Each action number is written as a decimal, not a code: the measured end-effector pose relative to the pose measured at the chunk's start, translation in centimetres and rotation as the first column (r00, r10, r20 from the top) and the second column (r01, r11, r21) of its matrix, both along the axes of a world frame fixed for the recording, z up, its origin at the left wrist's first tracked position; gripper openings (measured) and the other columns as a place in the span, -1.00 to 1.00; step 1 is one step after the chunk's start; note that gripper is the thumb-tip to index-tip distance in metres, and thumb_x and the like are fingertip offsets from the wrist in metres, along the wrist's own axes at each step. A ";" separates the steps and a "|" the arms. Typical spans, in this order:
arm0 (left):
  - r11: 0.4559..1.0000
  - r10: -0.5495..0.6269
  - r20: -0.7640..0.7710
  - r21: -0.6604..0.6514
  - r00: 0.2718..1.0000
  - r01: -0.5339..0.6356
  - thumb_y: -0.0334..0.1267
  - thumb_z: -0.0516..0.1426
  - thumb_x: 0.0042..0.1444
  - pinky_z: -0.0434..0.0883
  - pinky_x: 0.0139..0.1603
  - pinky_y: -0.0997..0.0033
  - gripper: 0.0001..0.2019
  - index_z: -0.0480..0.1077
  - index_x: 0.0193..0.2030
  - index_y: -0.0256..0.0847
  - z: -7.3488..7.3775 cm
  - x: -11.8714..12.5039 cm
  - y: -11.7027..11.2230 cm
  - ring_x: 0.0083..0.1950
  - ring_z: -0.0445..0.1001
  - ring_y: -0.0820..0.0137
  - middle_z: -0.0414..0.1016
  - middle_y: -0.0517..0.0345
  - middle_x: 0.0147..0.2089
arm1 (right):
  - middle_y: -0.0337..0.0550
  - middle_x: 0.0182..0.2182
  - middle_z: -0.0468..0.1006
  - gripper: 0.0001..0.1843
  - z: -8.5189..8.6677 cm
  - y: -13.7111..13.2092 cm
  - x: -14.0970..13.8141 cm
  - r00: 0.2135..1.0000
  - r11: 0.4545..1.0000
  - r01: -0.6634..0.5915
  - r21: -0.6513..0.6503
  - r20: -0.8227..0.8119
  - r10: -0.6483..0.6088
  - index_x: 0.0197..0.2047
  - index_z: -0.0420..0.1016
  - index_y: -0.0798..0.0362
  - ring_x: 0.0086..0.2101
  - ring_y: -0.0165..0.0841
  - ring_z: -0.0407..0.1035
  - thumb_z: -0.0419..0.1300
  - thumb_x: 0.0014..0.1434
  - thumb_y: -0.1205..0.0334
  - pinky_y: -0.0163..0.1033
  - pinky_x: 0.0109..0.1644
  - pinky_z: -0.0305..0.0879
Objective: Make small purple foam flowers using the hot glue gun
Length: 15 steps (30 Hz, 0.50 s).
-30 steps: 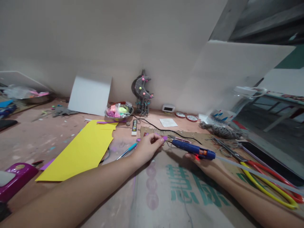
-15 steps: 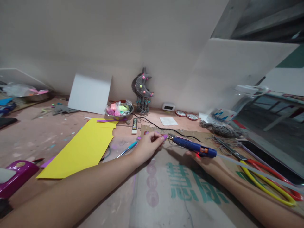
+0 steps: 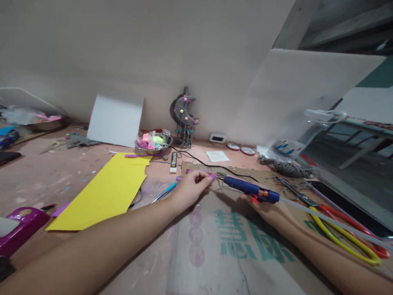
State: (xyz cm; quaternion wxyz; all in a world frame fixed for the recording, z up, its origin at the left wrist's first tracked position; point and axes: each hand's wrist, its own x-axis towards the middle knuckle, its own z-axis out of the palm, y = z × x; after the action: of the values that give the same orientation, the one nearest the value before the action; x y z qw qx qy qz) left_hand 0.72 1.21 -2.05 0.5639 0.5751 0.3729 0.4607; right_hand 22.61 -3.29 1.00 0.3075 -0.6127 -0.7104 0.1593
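Observation:
Between the fingertips of my left hand (image 3: pixel 195 186) is a small purple piece (image 3: pixel 213 176), possibly paper; most of it is hidden by the fingers. My right hand (image 3: pixel 258 205) is wrapped round a blue hot glue gun (image 3: pixel 250 187), whose red light glows near the grip. The gun's metal nozzle points left and sits at the purple piece; I cannot tell whether they touch. A long translucent glue stick (image 3: pixel 322 217) sticks out of the gun's back end. Both hands are above a piece of cardboard (image 3: pixel 211 246) printed with green characters.
Yellow paper (image 3: pixel 101 196) and a blue pen (image 3: pixel 166 191) lie left of my hands. Scissors (image 3: pixel 344 241), a phone (image 3: pixel 344 200) and grey yarn (image 3: pixel 285 167) lie right. Behind stand a bowl of coloured clay packets (image 3: pixel 153 141), a moon ornament (image 3: pixel 184 112) and a plastic jug (image 3: pixel 297 135).
Almost nothing differs. The whole view has shifted very slightly, while both hands, the purple piece and the glue gun keep the same positions relative to each other.

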 end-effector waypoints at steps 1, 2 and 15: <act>1.000 -0.004 0.008 -0.007 1.000 0.004 0.03 0.16 -0.04 0.25 -0.42 0.52 -0.65 0.33 -0.38 -0.28 0.0 0.0 0.0 -0.47 0.30 0.53 0.37 0.20 -0.46 | -0.16 -0.44 0.58 -0.72 0.0 0.0 0.0 1.000 1.000 -0.003 -0.007 -0.002 0.003 -0.43 0.46 -0.05 -0.39 -0.14 0.48 0.13 -0.04 -0.07 -0.15 -0.31 0.45; 1.000 -0.008 0.015 -0.014 1.000 0.008 0.03 0.16 -0.04 0.25 -0.43 0.52 -0.65 0.33 -0.39 -0.28 0.0 0.0 0.0 -0.48 0.30 0.54 0.37 0.21 -0.46 | -0.15 -0.42 0.59 -0.71 0.0 0.0 0.0 1.000 1.000 -0.003 -0.012 -0.004 0.003 -0.43 0.46 -0.03 -0.39 -0.13 0.49 0.12 -0.03 -0.07 -0.15 -0.30 0.46; 1.000 -0.014 -0.008 0.019 1.000 0.014 0.00 0.15 0.00 0.21 -0.42 0.52 -0.67 0.33 -0.39 -0.28 -0.1 0.0 -0.1 -0.46 0.29 0.53 0.37 0.21 -0.47 | -0.11 -0.39 0.59 -0.70 0.4 -0.1 -0.1 1.000 1.000 0.006 0.012 -0.007 -0.006 -0.36 0.47 0.00 -0.35 -0.10 0.48 0.12 -0.03 -0.03 -0.13 -0.25 0.45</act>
State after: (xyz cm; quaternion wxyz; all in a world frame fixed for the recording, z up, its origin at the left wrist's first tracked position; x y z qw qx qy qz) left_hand 0.73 1.07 -2.18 0.5603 0.5848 0.3665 0.4580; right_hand 22.52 -3.37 1.36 0.3140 -0.6124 -0.7085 0.1561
